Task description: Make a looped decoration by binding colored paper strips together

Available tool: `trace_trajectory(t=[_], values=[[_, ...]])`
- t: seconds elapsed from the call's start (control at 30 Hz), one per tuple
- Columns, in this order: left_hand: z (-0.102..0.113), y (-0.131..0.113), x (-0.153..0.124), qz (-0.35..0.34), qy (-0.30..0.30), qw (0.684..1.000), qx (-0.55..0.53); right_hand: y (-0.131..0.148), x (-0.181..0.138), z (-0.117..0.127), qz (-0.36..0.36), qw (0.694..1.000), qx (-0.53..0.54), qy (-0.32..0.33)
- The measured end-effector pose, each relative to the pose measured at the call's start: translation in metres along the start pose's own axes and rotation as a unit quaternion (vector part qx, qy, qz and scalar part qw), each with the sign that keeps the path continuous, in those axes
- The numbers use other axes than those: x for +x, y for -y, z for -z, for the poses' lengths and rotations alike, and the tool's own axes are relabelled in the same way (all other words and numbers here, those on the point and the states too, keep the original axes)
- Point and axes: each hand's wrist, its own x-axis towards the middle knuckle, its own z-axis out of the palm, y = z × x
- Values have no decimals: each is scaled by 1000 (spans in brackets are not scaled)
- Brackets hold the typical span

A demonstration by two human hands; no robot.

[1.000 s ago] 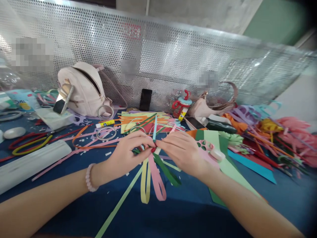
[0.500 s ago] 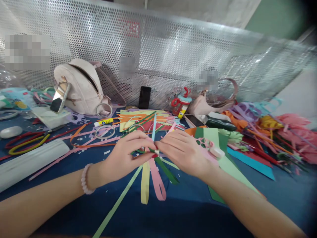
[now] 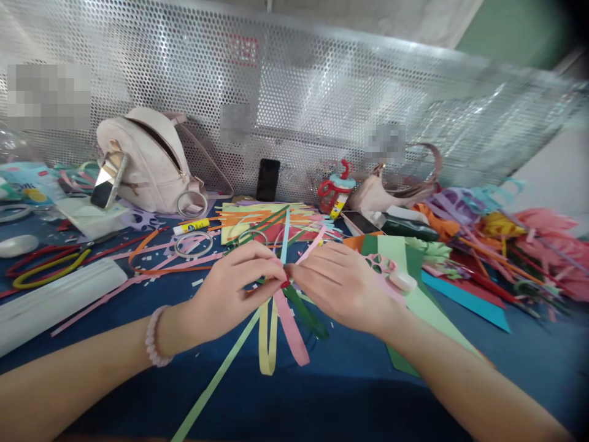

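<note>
My left hand [image 3: 234,288] and my right hand [image 3: 338,283] meet fingertip to fingertip over the blue table [image 3: 322,393]. Both pinch the same bundle of paper strips [image 3: 283,319] at its middle. Looped yellow, pink and dark green strips hang down from the pinch toward me. A light blue strip and a pink strip stick up behind the fingers. A long light green strip [image 3: 216,380] runs from under the bundle to the lower left. A pale bead bracelet [image 3: 151,339] circles my left wrist.
A pink backpack [image 3: 147,161], a black phone [image 3: 267,179] and a perforated metal screen [image 3: 294,104] stand at the back. A glue stick [image 3: 191,226], tape rings, coloured paper sheets [image 3: 409,270] and heaps of cut paper [image 3: 515,245] lie around. A white box [image 3: 55,301] sits left.
Both hands kept their pinch and lifted the bundle slightly; the hanging loops shifted a little. The view drifted a bit to the right.
</note>
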Motion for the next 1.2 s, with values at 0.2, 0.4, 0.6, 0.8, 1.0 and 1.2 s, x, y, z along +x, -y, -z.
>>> trace_trajectory(t=[0.2,0.4,0.6,0.8,1.0,1.2], values=[[2,0,-2,-26,-3,999,26,3,1,3,-7,1000,-9,1],[2,0,-2,-41,-7,998,49,5,1,3,-10,1000,4,-15],[3,-2,-2,-51,-9,997,58,7,2,4,-13,999,4,-31],[4,-1,-2,-79,-9,994,69,8,2,7,-26,1000,0,-12],[3,-1,-5,-91,-14,993,70,11,2,7,-53,998,18,2],[4,-1,-3,-102,-18,992,69,14,1,7,-75,996,41,10]])
